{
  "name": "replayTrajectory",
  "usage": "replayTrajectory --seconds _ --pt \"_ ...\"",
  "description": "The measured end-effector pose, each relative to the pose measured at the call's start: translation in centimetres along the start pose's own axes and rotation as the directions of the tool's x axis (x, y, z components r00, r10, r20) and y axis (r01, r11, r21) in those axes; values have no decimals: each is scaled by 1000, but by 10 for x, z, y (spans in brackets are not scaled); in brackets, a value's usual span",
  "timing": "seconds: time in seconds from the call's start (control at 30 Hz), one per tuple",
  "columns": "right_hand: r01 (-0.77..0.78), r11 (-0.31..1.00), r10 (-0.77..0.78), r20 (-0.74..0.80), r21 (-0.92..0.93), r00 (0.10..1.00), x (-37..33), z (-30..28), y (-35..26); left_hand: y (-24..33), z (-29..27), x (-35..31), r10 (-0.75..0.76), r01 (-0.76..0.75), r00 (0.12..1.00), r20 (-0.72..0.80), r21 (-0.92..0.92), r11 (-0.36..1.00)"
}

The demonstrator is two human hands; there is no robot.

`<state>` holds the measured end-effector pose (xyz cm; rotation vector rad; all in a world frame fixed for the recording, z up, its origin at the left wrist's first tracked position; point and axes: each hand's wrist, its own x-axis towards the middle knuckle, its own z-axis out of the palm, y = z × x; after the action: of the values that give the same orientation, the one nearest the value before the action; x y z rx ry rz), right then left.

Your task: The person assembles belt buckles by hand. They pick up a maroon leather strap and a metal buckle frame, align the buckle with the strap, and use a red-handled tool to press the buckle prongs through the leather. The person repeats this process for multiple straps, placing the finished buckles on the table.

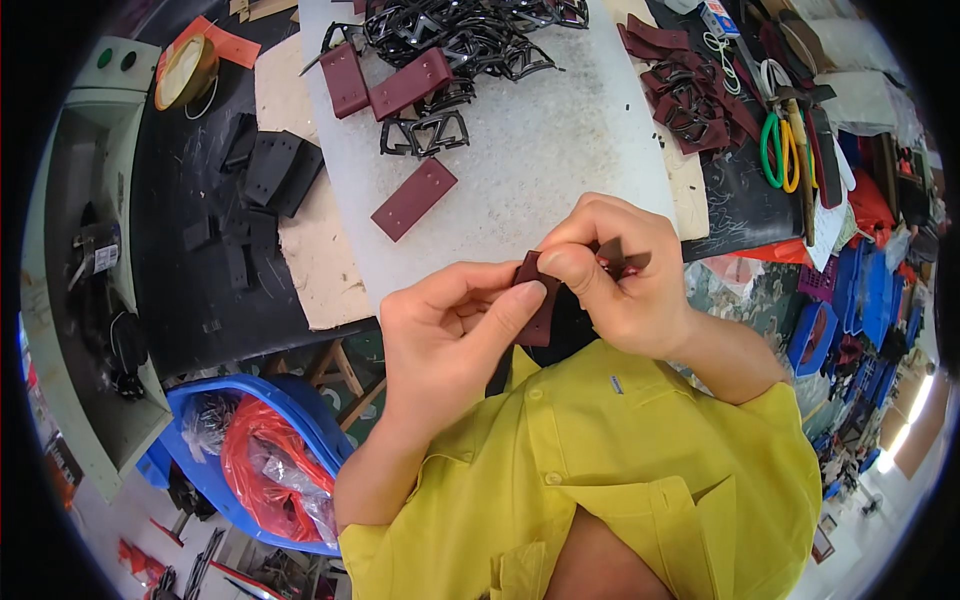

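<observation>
My left hand [445, 325] pinches a maroon leather-like piece [537, 326] between thumb and fingers, in front of my chest. My right hand [625, 285] grips the upper end of the same piece with thumb and forefinger. Tucked in the curled fingers of that hand is a second small dark maroon strip [622, 260], partly hidden. On the white board [560, 130] beyond my hands lies a flat maroon piece [414, 199] with small holes. Farther off, two more maroon pieces [411, 84] lie against a heap of black glossy buckle-like frames [450, 35].
Black flat pieces [280, 170] are stacked at the left of the dark table [180, 310]. A pile of maroon pieces [700, 100] sits at the right, near green- and yellow-handled scissors [780, 150]. Below left stands a blue bin [320, 420] with red plastic bags.
</observation>
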<state>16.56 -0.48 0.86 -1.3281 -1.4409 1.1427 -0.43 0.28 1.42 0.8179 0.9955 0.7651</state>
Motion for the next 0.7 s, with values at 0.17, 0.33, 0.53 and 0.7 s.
replayTrajectory --seconds 0.17,0.33,0.53,0.7 --pt "-292 947 271 152 134 950 6 -7 -4 -1 4 1 84 -74 994 -72 133 988" --pt "326 840 -293 145 -433 945 10 -24 -2 0 -18 9 -94 89 994 -47 -94 992" --pt "565 682 -491 281 -465 824 8 -34 -7 1 -21 9 -163 167 986 37 -173 971" --pt "586 642 -462 359 -495 811 11 -38 -13 4 -19 9 -164 178 982 90 -173 969"
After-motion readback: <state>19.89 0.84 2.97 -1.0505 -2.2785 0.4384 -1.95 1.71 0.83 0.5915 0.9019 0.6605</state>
